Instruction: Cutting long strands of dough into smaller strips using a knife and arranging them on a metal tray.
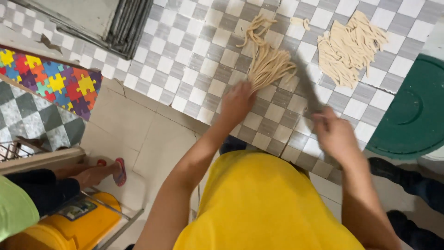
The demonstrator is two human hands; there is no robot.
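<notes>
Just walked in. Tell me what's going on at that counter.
A person in a yellow shirt stands at a checkered tiled counter. The left hand pins a bundle of pale strips to the tiles. The right hand holds a knife, its blade blurred beside the bundle. A pile of shorter strips lies farther right, near a green lid.

Counter: checkered tile, white and grey squares. Long strips and cut pile: pale cream. Knife: dark grey blade. Lid: dark green. Shirt: solid yellow. Mat: jigsaw pattern in red, yellow, blue, purple, orange. Sandal: red. Floor: plain beige tile. Container: yellow-orange.
</notes>
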